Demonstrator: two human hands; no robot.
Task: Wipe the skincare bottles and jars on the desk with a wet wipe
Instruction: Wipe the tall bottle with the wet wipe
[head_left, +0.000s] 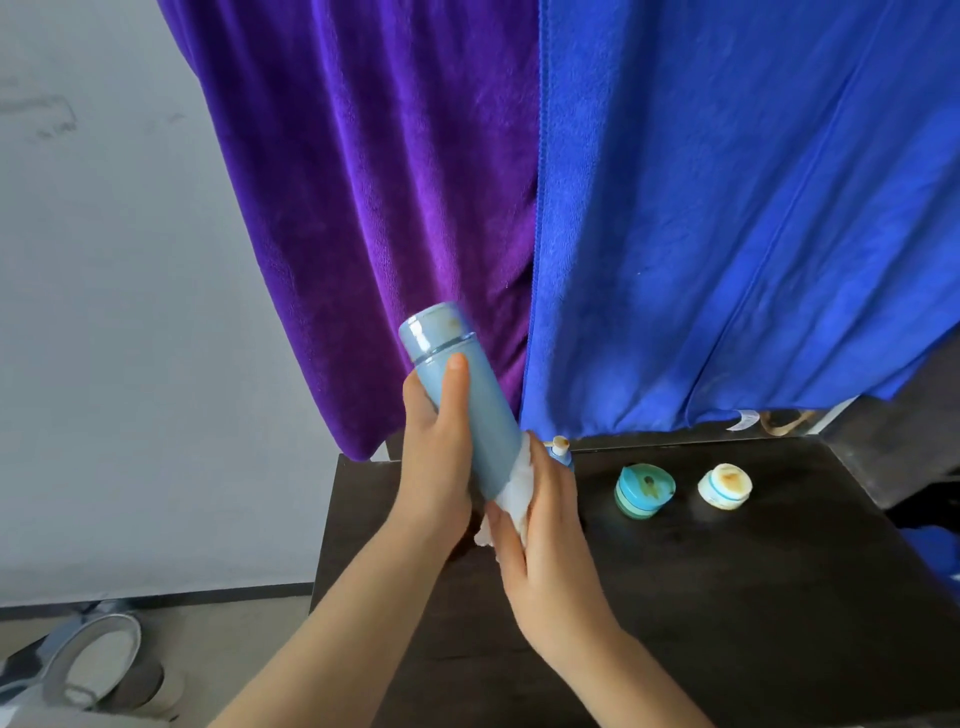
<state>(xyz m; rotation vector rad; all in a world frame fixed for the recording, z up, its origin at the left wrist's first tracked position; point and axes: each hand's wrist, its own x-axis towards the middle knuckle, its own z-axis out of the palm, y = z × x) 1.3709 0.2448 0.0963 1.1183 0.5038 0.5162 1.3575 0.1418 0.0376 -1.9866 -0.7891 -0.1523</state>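
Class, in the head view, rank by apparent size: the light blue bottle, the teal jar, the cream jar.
1. light blue bottle, clearly largest, though held nearer the camera.
2. teal jar.
3. cream jar, only slightly smaller than the teal one; that ranking is unsure.

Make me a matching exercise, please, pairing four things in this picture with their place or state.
Things:
1. light blue bottle
2. wet wipe
3. teal jar
4. white jar

Places or states:
A. on the desk, farthest right
B. held tilted in the left hand
C. on the desk, between the hands and the white jar
D. pressed by the right hand to the bottle's lower end

Pairs: 1-B, 2-D, 3-C, 4-A
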